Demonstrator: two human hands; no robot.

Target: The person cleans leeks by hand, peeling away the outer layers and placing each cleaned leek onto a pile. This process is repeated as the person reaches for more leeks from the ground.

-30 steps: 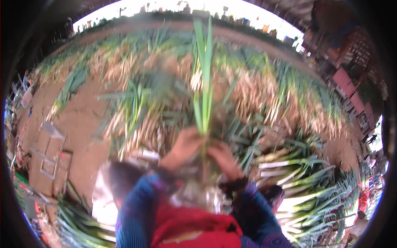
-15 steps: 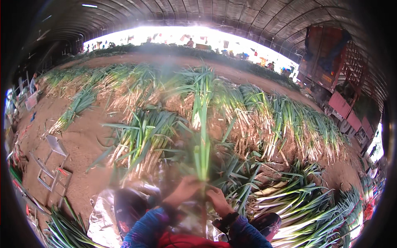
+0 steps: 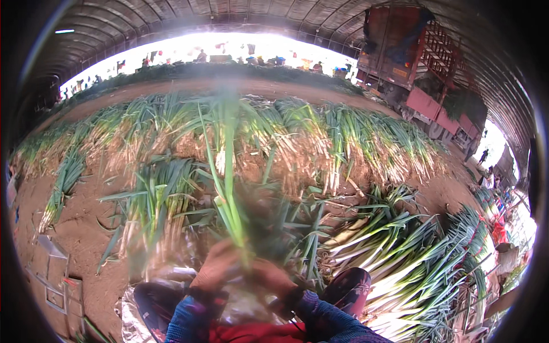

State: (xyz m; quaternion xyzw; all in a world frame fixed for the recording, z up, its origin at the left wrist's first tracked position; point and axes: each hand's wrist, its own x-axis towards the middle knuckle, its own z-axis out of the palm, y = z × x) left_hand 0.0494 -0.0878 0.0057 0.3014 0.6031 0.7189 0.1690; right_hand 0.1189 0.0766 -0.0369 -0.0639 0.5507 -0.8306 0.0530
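I am holding a leek [image 3: 230, 214] before me; a leek pile [image 3: 400, 260] is lying to my right, a metal frame [image 3: 53, 247] is resting to my left, and leek rows [image 3: 374, 146] are stretching beyond.

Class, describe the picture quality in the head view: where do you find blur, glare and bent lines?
Head view: the left hand and right hand are blurred; a hazy smear veils the top of the leek. Head view: the bright opening is washed out; the roof curves, and the corners go black.
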